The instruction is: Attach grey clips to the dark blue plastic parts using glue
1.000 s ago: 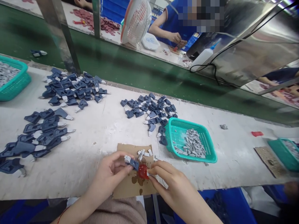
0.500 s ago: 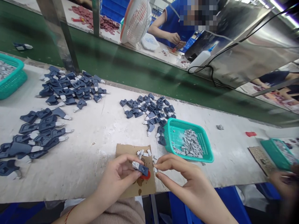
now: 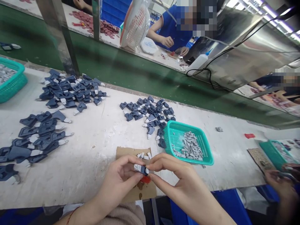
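Observation:
Above a brown cardboard piece (image 3: 150,190), my left hand (image 3: 122,178) pinches a small dark blue and light grey part (image 3: 141,169) between thumb and fingers. My right hand (image 3: 174,179) is closed at the right end of that part, its thumb and fingertips around a small light grey piece (image 3: 147,171). A red object (image 3: 145,179) lies on the cardboard just under the part, partly covered by the hands. Several small white pieces (image 3: 145,157) rest at the cardboard's upper edge.
A green basket (image 3: 208,150) of grey pieces stands right of the cardboard. Piles of blue parts (image 3: 150,109) lie behind and at the left (image 3: 67,89). Another green basket (image 3: 18,81) is far left. Co-workers' hands (image 3: 278,181) show at the right edge and across the divider (image 3: 167,42).
My right hand has moved left and now meets the part in my left hand, where there was a gap before. The view has shifted slightly.

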`<state>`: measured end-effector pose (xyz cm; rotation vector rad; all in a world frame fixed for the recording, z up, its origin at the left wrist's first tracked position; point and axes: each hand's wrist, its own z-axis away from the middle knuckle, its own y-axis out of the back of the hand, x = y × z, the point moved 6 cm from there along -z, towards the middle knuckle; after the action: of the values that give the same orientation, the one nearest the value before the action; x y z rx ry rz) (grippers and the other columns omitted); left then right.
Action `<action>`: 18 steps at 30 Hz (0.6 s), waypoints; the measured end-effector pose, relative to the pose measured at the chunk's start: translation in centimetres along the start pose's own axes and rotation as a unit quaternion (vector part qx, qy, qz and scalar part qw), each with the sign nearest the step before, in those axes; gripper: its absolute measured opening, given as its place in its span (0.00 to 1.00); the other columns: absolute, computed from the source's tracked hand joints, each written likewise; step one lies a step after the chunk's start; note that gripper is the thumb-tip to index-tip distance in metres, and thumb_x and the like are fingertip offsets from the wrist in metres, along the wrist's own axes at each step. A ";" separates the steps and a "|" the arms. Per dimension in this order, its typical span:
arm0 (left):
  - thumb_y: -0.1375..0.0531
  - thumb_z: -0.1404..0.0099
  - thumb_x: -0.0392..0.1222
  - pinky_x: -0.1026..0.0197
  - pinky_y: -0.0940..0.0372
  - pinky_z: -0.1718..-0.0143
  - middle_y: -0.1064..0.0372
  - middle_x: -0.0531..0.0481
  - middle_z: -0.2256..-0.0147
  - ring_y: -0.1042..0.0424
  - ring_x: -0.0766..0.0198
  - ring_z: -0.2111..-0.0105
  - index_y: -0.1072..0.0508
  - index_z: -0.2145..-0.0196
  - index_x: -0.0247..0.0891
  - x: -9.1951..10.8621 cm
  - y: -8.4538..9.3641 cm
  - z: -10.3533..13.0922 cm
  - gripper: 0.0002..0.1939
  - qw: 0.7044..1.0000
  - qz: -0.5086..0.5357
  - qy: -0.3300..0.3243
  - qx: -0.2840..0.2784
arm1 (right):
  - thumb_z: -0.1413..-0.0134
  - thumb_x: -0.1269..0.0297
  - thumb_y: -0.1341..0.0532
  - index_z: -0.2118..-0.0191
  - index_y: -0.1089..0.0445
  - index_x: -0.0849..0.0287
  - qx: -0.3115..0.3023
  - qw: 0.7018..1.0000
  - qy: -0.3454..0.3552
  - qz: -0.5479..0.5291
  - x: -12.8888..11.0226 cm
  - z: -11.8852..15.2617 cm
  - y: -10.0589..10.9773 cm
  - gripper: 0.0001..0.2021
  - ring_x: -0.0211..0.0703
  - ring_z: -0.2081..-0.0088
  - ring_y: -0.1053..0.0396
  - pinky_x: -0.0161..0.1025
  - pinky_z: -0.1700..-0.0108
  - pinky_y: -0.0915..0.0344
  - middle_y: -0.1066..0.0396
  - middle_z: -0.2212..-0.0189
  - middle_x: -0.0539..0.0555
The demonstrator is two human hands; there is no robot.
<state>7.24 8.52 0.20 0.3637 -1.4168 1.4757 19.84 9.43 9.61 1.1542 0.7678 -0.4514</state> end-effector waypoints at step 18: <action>0.34 0.41 0.34 0.62 0.28 0.63 0.23 0.48 0.62 0.23 0.64 0.67 0.25 0.64 0.38 -0.2 -0.3 -0.1 0.06 0.998 0.051 0.036 -0.020 | 0.35 0.52 0.45 0.55 0.27 0.50 0.042 0.984 -0.087 -0.149 1.9 0.0 -0.2 0.13 0.38 0.67 0.30 0.34 0.63 0.32 0.27 0.68 0.49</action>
<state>7.56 8.42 0.18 0.2138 -1.4234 1.5257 20.93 9.46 8.07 1.0656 0.7757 -0.8306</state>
